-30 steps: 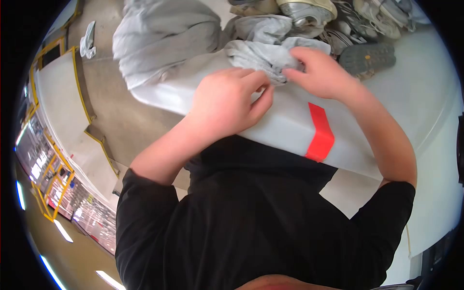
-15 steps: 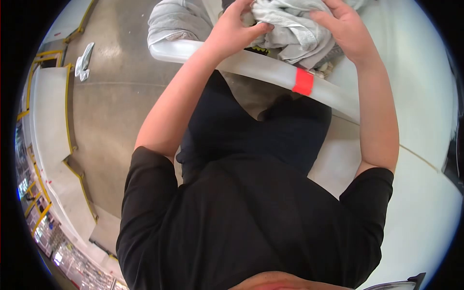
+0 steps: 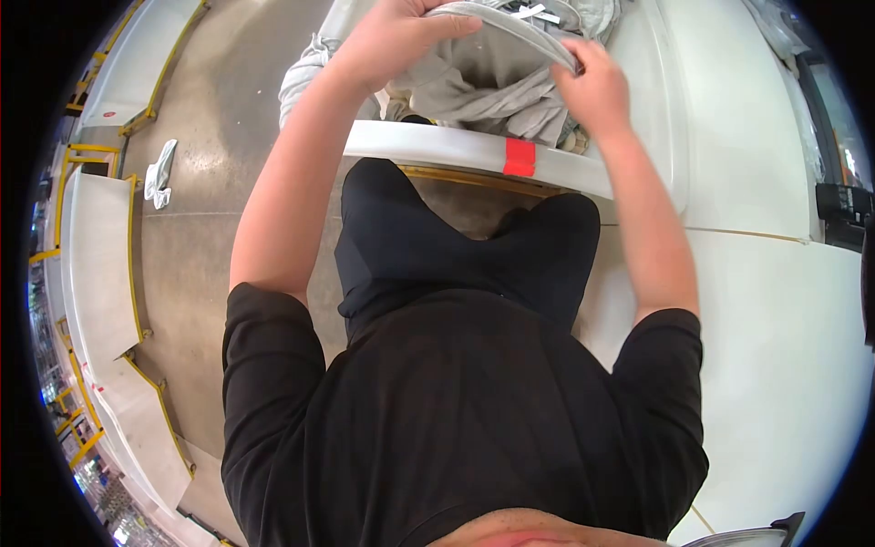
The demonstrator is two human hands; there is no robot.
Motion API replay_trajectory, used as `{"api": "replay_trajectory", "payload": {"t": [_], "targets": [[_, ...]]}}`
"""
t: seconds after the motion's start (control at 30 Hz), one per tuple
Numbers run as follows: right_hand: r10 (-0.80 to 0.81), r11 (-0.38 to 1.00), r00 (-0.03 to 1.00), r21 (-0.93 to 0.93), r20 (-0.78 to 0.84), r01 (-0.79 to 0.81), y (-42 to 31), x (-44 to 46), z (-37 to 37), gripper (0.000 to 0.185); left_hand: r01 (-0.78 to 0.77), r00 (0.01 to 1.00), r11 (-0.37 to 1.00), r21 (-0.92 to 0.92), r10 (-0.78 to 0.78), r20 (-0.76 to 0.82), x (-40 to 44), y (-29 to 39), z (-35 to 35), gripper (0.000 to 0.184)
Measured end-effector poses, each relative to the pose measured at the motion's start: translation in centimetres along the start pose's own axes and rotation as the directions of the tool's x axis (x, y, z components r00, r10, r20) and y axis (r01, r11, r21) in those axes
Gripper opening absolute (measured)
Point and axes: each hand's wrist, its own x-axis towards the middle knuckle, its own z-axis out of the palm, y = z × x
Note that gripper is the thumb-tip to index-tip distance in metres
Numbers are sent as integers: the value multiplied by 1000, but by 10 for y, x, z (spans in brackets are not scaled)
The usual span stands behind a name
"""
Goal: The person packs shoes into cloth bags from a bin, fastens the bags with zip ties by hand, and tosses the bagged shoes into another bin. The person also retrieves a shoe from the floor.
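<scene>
As the left hand (image 3: 392, 38) clasps a grey garment (image 3: 519, 102) by its edge, thumb along the cloth and other fingertips hidden, the right hand (image 3: 594, 89) pinches that edge narrowly between thumb and fingers. The front wall of a white tub (image 3: 437, 141), marked with red tape (image 3: 519, 158), stands between the garment and the person's legs (image 3: 387, 242). Another grey cloth (image 3: 308, 71) hangs at the tub's left corner, a white cloth (image 3: 159, 176) lies on the floor (image 3: 241, 100) farther left, and a white table (image 3: 775, 337) stretches away rightward. The garment is between both hands, its edge arching across, its folds sagging over the tub
</scene>
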Motion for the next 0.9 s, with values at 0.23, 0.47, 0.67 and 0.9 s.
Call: {"api": "replay_trajectory", "payload": {"t": [0.23, 0.47, 0.67, 0.9], "targets": [[496, 730, 863, 490, 100, -477, 98, -43, 50, 26, -426, 880, 863, -273, 326, -344, -35, 25, -33, 19], [490, 769, 852, 369, 184, -522, 108, -75, 20, 30, -938, 338, 346, -27, 892, -302, -115, 21, -74, 33], [314, 949, 908, -113, 278, -294, 104, -101, 53, 30, -991, 132, 132, -20, 991, -12, -166, 69, -57, 55], [374, 928, 868, -138, 327, -347, 119, -105, 65, 28, -994, 112, 111, -15, 980, -163, -158, 78, -35, 55]]}}
